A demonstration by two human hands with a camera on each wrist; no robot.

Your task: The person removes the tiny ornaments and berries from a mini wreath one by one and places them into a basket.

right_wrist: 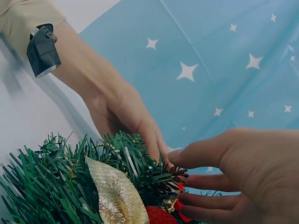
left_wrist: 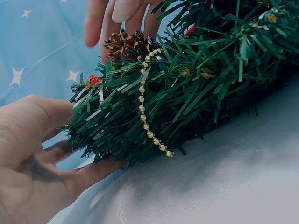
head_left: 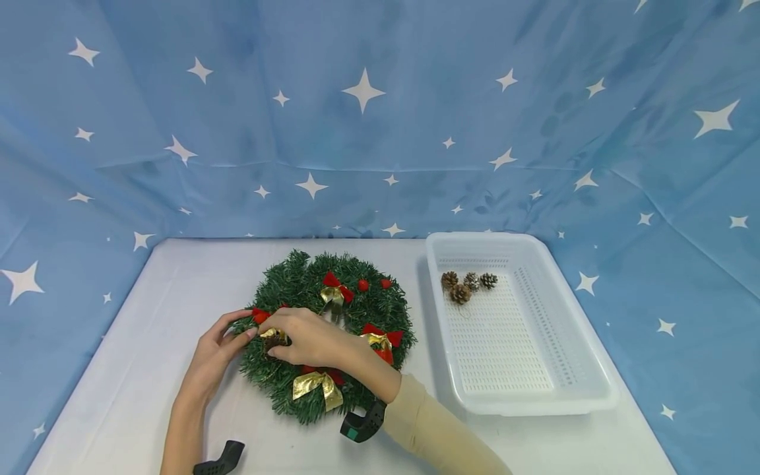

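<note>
A green tinsel wreath [head_left: 384, 307] with red and gold bows lies on the table. At its left side, my left hand [head_left: 209, 359] grips the edge, with fingers reaching under the greenery in the left wrist view. My right hand [head_left: 311, 336] reaches across the wreath and holds a brown pine cone [left_wrist: 127, 45] between thumb and fingers, low against the tinsel. Seen from the right wrist, the cone is partly hidden by the greenery. A string of gold beads [left_wrist: 142, 109] hangs down the wreath's outer side. Near the right hand sits a large gold bow [head_left: 318, 386].
To the right of the wreath stands a white plastic basket [head_left: 570, 316]. Several pine cones [head_left: 460, 293] lie in its far left corner. A blue curtain [head_left: 415, 132] with white stars closes off the back and sides of the white table [head_left: 142, 369].
</note>
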